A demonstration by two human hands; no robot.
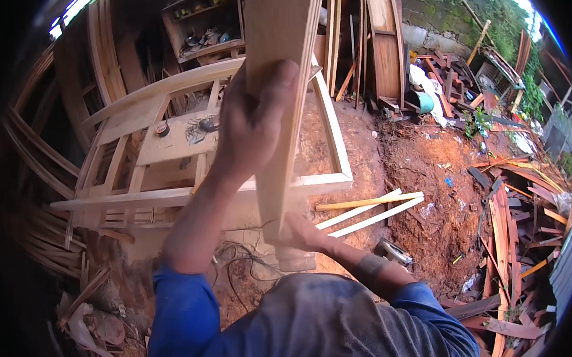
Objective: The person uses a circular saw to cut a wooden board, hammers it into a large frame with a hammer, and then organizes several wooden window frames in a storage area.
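A long pale wooden board stands on end in front of me, its top running out of the upper edge of the view. High on the board, my left hand is closed round it, thumb across the face. Down at the lower end, my right hand grips the board's edge, its fingers partly hidden behind the wood. Just beyond lies a large pale wooden frame with panels and crosspieces. On it rest a small round dark item and a dark object beside curled shavings.
Loose pale strips lie on reddish ground right of the frame. Dark cables and a dark-and-silver object sit near my feet. Scrap wood piles up at right. Planks lean at the back, near a cluttered shelf.
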